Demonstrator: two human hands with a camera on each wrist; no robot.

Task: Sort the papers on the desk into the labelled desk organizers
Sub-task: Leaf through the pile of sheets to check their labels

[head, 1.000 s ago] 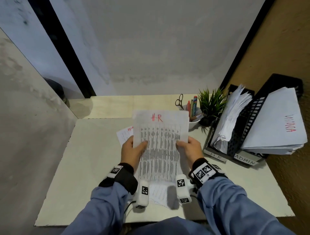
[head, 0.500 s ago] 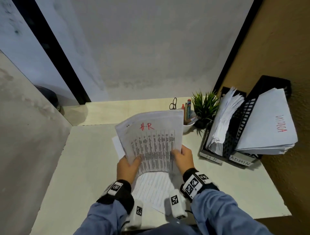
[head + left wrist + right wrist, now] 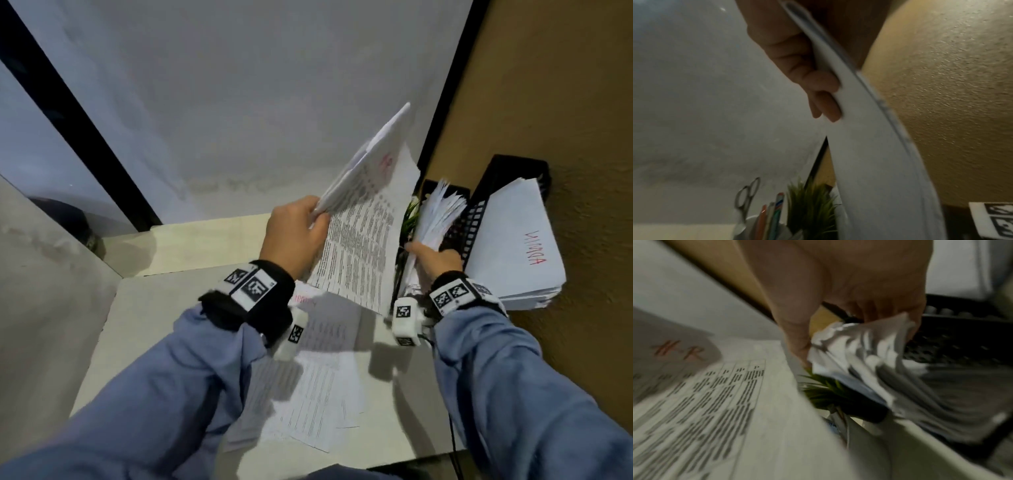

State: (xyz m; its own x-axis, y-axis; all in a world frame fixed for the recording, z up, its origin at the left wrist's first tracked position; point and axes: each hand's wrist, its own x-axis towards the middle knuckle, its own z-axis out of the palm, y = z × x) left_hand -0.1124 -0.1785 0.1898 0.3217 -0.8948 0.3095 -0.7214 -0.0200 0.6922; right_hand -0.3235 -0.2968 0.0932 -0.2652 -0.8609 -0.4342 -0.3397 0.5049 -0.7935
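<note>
My left hand point(image 3: 317, 214) grips a few printed sheets marked "HR" in red point(image 3: 363, 236), raised and tilted toward the organizers on the right. In the left wrist view its fingers point(image 3: 818, 84) curl against the back of those sheets point(image 3: 869, 146). My right hand point(image 3: 432, 257) holds the paper stack point(image 3: 442, 212) that stands in the left black organizer point(image 3: 445, 186). Seen from the right wrist, thumb and fingers point(image 3: 906, 321) pinch that stack point(image 3: 869, 363), with the HR sheets point(image 3: 719, 402) close on the left. The right organizer point(image 3: 507, 171) holds sheets marked "ADMIN" point(image 3: 513, 253).
Several loose printed sheets point(image 3: 315, 377) lie on the white desk point(image 3: 154, 308) under my arms. A small green plant point(image 3: 409, 216) and a cup with scissors point(image 3: 748, 193) and pens point(image 3: 772, 216) stand behind the HR sheets. A tan wall point(image 3: 565, 102) runs along the right.
My left hand carried the HR sheets up and right toward the organizers. My right hand let go of them and took hold of the stack in the left organizer.
</note>
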